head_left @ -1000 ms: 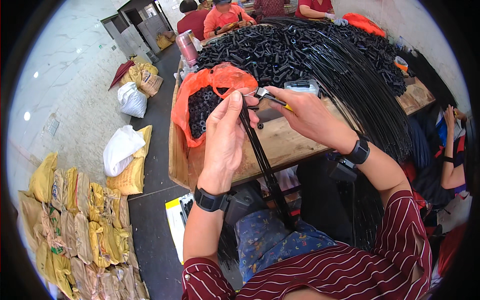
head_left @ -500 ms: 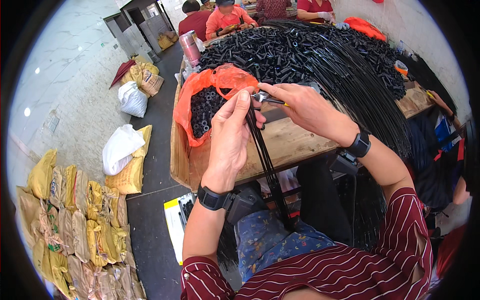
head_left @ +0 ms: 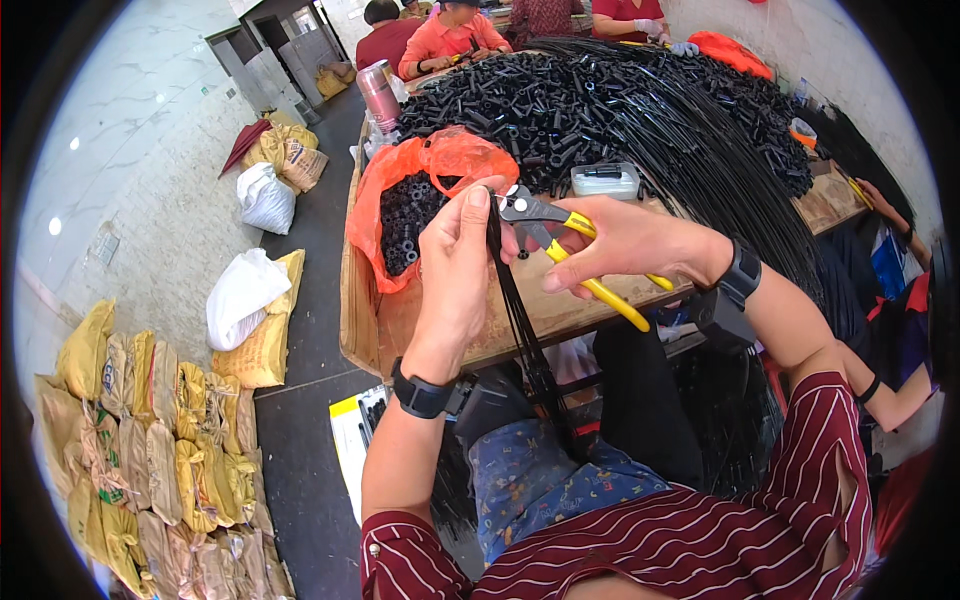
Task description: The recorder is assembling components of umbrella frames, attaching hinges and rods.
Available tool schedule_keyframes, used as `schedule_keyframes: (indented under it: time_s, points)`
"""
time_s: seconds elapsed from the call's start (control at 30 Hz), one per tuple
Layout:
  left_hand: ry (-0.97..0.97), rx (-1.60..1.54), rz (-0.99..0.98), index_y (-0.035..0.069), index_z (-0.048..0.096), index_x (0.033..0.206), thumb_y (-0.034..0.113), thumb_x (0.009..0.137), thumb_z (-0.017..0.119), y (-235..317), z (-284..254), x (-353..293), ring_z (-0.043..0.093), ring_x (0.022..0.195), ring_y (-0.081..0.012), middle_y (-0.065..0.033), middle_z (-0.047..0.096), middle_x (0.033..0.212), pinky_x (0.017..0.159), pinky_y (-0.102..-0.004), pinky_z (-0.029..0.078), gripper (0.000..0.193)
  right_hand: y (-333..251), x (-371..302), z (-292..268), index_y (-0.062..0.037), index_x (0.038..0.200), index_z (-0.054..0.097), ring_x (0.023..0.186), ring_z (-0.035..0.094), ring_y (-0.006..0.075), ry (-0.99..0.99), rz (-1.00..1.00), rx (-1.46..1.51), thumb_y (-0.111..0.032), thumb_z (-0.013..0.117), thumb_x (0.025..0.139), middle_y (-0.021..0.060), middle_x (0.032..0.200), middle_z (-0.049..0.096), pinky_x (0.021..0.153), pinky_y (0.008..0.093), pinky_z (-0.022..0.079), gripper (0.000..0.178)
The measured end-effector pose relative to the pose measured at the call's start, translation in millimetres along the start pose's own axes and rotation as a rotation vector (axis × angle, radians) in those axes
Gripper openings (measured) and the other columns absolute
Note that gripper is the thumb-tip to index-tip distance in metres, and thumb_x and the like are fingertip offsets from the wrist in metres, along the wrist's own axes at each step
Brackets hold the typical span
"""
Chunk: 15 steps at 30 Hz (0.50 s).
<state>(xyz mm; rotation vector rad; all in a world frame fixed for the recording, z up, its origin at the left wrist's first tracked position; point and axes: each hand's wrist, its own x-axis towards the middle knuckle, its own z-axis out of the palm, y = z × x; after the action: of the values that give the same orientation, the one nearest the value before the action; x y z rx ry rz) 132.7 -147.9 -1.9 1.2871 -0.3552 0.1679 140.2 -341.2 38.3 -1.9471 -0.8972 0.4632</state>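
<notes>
My left hand [head_left: 462, 232] is closed around the upper ends of several thin black rods [head_left: 520, 315], which hang down across my lap. In my right hand [head_left: 640, 240] is a pair of yellow-handled pliers [head_left: 603, 289], handles spread apart. The grey jaws of the pliers reach the rod tips beside my left thumb; I cannot tell whether they grip one. An orange plastic bag [head_left: 372, 225] stands open just left of my left hand, holding small black ring-like parts [head_left: 405, 215].
A wooden table [head_left: 440, 325] carries a heap of short black tubes [head_left: 560, 100], long black rods [head_left: 720, 170] and a clear plastic box [head_left: 605, 180]. A pink tumbler [head_left: 378, 97] stands at its left edge. Several people sit around it. Stacked sacks [head_left: 150, 440] line the left wall.
My right hand has shifted right and turned, and the pliers' yellow handles now show, spread apart. My left hand still holds the rods in about the same place.
</notes>
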Motion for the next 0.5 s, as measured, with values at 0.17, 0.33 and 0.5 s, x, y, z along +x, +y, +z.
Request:
schedule_keyframes:
  time_s: [0.17,0.33,0.5]
  points:
    - [0.033,0.104,0.047,-0.003,0.059,0.114,0.029,0.100,0.046,4,7,-4,0.050,0.061,-0.0064,-0.0007,0.057,0.076,0.056,-0.0218,0.040,0.037,1,-7,4,0.0004,0.113,0.052,0.068,0.062,0.0113,0.432,-0.214,-0.480,-0.010,0.072,0.076,0.0065,0.080,0.058,0.062,0.0256,0.049,0.044]
    - [0.056,0.126,0.047,-0.001,0.057,0.117,0.032,0.101,0.043,5,5,-4,0.050,0.064,-0.0075,-0.0015,0.056,0.078,0.057,-0.0224,0.039,0.039,18,-2,2,0.0007,0.111,0.053,0.075,0.064,0.0262,0.683,-0.659,-0.847,-0.010,0.066,0.077,0.0119,0.086,0.063,0.069,0.0346,0.051,0.038]
    - [0.011,0.081,0.022,-0.001,0.059,0.115,0.031,0.101,0.044,3,0,-3,0.050,0.063,-0.0070,-0.0005,0.056,0.077,0.057,-0.0220,0.039,0.037,7,-8,-2,0.0015,0.107,0.056,0.073,0.064,0.0158,0.206,-0.119,0.093,-0.016,0.056,0.091,0.0070,0.081,0.065,0.065,0.0287,0.052,0.023]
